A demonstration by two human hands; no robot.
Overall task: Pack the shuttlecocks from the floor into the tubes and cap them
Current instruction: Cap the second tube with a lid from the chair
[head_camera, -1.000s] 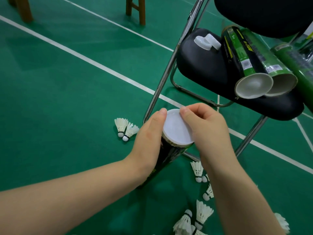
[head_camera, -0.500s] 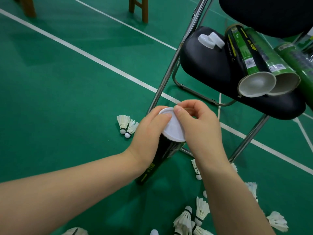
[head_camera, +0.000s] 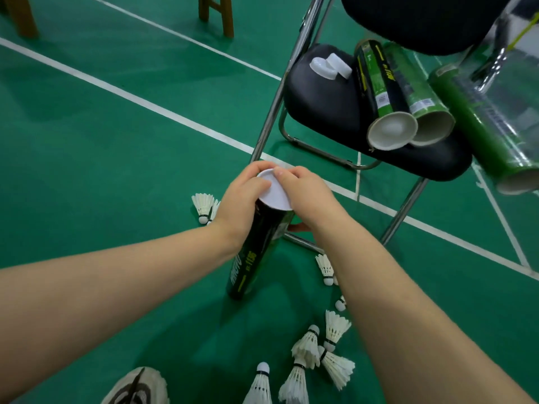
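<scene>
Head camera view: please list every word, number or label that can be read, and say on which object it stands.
"1136", last two digits unsure: yellow print on the black cardboard tube under the white round plastic cap.
The yellow brand word below it: too blurred.
Yellow print on the black-and-green tube on the black chair seat: too blurred.
The white barcode stickers there: too small.

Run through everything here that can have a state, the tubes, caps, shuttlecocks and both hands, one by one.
black tube, tilted, capped.
white cap, on the black tube's mouth.
left hand, grips the black tube's top.
right hand, fingers curled over the white cap's edge.
two tubes, lying on the chair seat, near ends open.
spare caps, loose on the chair seat.
shuttlecocks, loose on the floor.
</scene>
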